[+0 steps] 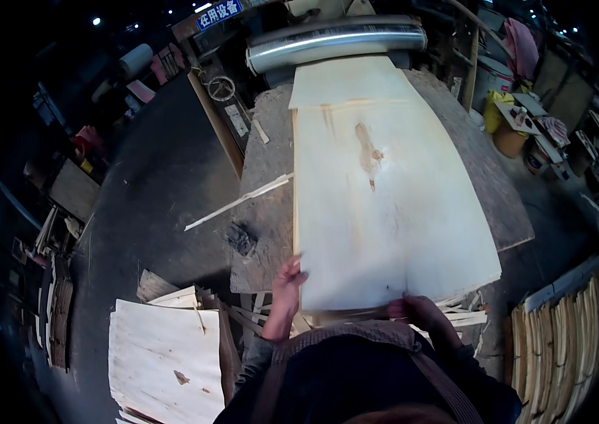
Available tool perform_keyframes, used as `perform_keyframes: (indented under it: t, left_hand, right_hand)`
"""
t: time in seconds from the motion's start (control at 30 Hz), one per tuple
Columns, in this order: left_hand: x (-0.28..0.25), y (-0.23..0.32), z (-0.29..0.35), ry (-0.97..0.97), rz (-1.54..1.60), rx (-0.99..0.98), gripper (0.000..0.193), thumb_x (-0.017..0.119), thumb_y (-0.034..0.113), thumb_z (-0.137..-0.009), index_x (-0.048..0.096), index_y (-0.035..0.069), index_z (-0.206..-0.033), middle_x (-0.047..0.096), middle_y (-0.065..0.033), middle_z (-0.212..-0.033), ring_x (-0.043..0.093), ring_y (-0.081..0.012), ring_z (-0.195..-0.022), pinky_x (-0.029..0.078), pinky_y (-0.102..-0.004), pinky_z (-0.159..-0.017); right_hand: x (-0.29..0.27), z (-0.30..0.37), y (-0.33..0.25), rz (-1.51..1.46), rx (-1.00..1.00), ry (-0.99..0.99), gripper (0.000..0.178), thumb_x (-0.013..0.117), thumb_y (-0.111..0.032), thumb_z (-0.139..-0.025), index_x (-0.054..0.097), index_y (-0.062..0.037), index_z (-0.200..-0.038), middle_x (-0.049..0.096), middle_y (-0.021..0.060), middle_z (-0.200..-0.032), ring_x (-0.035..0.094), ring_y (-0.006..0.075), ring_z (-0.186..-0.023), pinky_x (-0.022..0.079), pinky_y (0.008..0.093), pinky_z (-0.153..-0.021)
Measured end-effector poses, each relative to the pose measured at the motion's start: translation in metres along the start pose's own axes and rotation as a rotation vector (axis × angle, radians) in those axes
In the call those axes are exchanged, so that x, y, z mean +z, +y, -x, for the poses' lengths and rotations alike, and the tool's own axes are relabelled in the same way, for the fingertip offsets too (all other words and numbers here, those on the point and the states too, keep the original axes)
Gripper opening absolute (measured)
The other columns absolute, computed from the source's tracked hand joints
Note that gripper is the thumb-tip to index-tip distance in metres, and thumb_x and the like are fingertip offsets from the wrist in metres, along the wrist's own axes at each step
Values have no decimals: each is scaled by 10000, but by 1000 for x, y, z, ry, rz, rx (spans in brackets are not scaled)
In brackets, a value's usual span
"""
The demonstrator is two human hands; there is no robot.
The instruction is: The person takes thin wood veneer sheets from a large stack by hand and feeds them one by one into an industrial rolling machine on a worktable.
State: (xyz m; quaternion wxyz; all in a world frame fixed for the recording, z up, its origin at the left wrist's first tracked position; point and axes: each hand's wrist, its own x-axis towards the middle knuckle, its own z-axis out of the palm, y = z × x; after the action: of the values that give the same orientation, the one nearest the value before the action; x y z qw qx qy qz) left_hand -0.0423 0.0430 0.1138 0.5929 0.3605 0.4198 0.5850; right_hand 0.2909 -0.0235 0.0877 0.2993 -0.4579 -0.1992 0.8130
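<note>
A large pale wood veneer sheet (pixel 419 212), with a brown knot mark in its upper middle, lies on a stack of similar sheets in front of me. At the sheet's near left corner, my left hand (pixel 287 288) is closed on the side edge, its fingertips pinching the rim. My right hand (pixel 416 311) grips the near edge, right of the middle, with fingers curled and partly hidden. Beyond the marked sheet, another pale veneer sheet (pixel 349 76) reaches up to a shiny metal roller (pixel 338 44).
A worn table (pixel 264 219) bears the stack, with a dark crumpled lump (pixel 241 239) and a thin wood strip (pixel 239 201) on its left. More veneer sheets (pixel 162 353) are piled at lower left. Upright veneer bundles (pixel 571 346) stand at lower right. A handwheel (pixel 221 88) is at the machine's left.
</note>
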Motion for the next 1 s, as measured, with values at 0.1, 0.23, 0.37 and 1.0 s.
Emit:
perform_keyframes:
  t: [0.1, 0.23, 0.37, 1.0]
  left_hand:
    - [15, 31, 7, 31, 2, 64, 480, 454, -165, -727, 456, 28, -1167, 600, -131, -1032, 564, -168, -921, 435, -272, -820]
    - [22, 66, 11, 59, 100, 69, 475, 464, -148, -735, 446, 31, -1175, 605, -142, -1011, 583, -181, -889, 471, -283, -780]
    - [5, 69, 3, 145, 25, 32, 490, 450, -136, -739, 431, 38, -1197, 607, -148, -992, 590, -184, -856, 489, -280, -742]
    - [-43, -84, 0, 250, -1160, -33, 677, 669, 156, -663, 368, -41, -1238, 481, -227, -1160, 485, -299, -1063, 391, -351, -899]
  right_hand:
    - [-21, 4, 15, -2, -31, 81, 455, 427, -408, -885, 567, 15, -981, 620, 136, -852, 608, 219, -758, 496, 323, -671]
    - [-6, 25, 1, -88, -140, 278, 474, 462, -432, -864, 578, 24, -913, 624, 117, -808, 607, 214, -701, 497, 318, -615]
    - [12, 28, -10, -95, -228, 192, 474, 487, -419, -855, 579, 44, -906, 629, 124, -796, 614, 212, -699, 496, 306, -620]
    - [-6, -195, -205, -216, -530, 55, 362, 419, -193, -904, 366, 35, -1180, 469, 216, -1184, 483, 291, -1089, 415, 374, -927]
